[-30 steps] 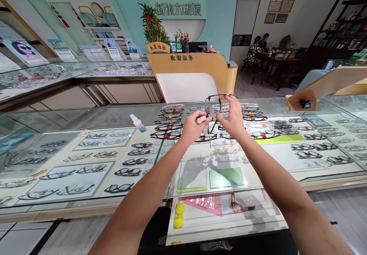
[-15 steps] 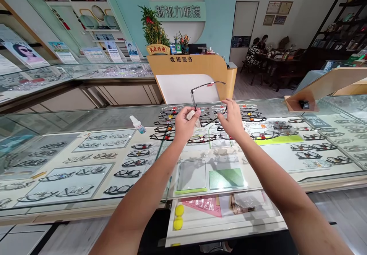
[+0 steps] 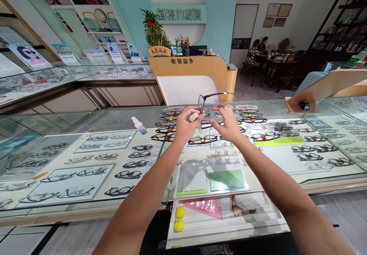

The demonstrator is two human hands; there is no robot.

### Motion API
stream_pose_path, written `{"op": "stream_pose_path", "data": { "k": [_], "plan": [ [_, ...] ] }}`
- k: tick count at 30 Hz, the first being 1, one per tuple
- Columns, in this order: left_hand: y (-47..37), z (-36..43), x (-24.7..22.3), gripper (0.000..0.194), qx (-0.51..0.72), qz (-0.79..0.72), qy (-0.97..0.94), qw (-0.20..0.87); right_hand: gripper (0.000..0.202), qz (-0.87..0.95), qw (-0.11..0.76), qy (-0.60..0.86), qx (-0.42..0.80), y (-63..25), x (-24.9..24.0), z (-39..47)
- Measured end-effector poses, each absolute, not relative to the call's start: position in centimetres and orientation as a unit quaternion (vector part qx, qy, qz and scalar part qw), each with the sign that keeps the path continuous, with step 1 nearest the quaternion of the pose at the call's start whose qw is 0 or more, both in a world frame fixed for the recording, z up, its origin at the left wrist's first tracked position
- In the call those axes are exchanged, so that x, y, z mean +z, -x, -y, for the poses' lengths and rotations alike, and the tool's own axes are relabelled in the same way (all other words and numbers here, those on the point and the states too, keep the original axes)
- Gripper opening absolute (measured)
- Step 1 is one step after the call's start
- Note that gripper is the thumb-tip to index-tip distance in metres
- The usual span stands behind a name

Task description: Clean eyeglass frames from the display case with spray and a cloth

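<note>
My left hand [image 3: 187,125] is closed on a pair of dark-framed eyeglasses [image 3: 202,101] above the glass counter. One temple of the frame points right, above my other hand. A pale, bunched cloth [image 3: 194,116] is pinched in the same left hand, against the frame. Just right of the eyeglasses is my right hand [image 3: 228,125], thumb and fingers apart, with nothing visible between them. Rows of display eyeglasses [image 3: 203,139] lie below both hands. A small white spray bottle [image 3: 139,125] stands on the counter to the left.
The glass counter [image 3: 169,194] runs across in front of me. Below it an open drawer [image 3: 200,236] holds yellow round cases [image 3: 179,218] and pink packets. A wooden stand [image 3: 323,90] is at the right. Beyond are a cashier desk [image 3: 195,67] and people seated at a table.
The eyeglasses have turned, so a lens now shows upright and the temple sits lower. My right hand has come away from the lower temple and opened.
</note>
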State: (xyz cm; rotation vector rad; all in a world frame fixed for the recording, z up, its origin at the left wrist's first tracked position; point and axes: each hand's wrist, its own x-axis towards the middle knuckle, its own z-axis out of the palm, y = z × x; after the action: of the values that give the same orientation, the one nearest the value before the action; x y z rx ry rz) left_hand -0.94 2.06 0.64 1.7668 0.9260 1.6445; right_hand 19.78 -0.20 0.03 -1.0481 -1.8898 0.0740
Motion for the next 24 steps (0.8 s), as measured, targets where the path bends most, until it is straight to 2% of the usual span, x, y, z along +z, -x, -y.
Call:
{"op": "stream_pose_path", "data": {
  "k": [5, 11, 14, 18, 21, 24],
  "plan": [
    [0.8, -2.2, 0.4, 0.030, 0.573, -0.319, -0.686, 0.315, 0.036, 0.791, 0.491, 0.345, 0.114, -18.4, -0.8, 0.5],
    [0.8, -1.8, 0.4, 0.034, 0.535, -0.332, -0.687, 0.362, 0.026, 0.751, 0.529, 0.353, 0.180, -17.6, -1.6, 0.6],
    [1.7, -2.3, 0.8, 0.027, 0.559, -0.368, -0.662, 0.338, 0.024, 0.733, 0.537, 0.380, 0.173, -17.9, -1.5, 0.4],
    [4.7, -4.5, 1.2, 0.005, 0.634, -0.470, -0.541, 0.291, 0.023, 0.723, 0.534, 0.407, 0.163, -18.6, -1.2, 0.0],
    [7.3, -6.6, 0.6, 0.017, 0.623, -0.541, -0.492, 0.276, 0.024, 0.722, 0.534, 0.410, 0.159, -18.8, -1.1, -0.1],
    [9.4, -7.8, -0.5, 0.018, 0.586, -0.597, -0.498, 0.229, 0.024, 0.727, 0.532, 0.407, 0.153, -18.8, -1.2, 0.0]
  ]
}}
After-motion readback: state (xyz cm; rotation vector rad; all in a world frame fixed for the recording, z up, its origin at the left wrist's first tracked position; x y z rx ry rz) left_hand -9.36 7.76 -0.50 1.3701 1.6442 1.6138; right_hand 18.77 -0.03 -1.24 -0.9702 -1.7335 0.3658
